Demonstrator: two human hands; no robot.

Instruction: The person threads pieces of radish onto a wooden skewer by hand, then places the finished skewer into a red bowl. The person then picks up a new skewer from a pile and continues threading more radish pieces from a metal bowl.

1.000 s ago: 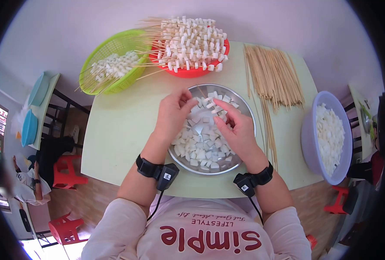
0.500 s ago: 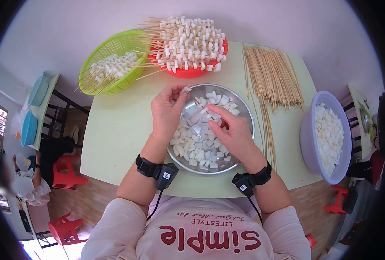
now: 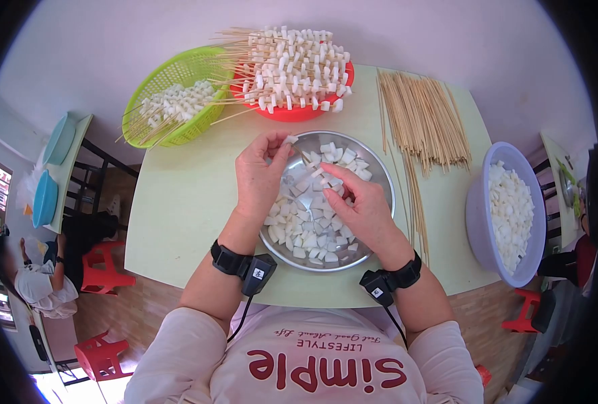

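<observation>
Over the near-round metal bowl (image 3: 387,236) both hands work close together. My left hand (image 3: 262,172) pinches a single white chunk (image 3: 290,140) at the bowl's upper left rim. My right hand (image 3: 363,205) is closed, thumb and index finger gripping a bamboo skewer (image 3: 306,157) that carries a few white chunks. Most of this skewer is hidden by the fingers and chunks. Loose white chunks (image 3: 312,232), which look like cut radish, lie in the bowl below.
Filled skewers (image 3: 292,67) are piled on a red basin (image 3: 292,116); more lie in a green basket (image 3: 178,138). Bare bamboo sticks (image 3: 423,121) lie at the right. A lilac tub (image 3: 477,222) holds more chunks. A person (image 3: 43,279) sits beyond the table's left side.
The chunk in my left hand has shifted very slightly to the right. My right hand stays almost still.
</observation>
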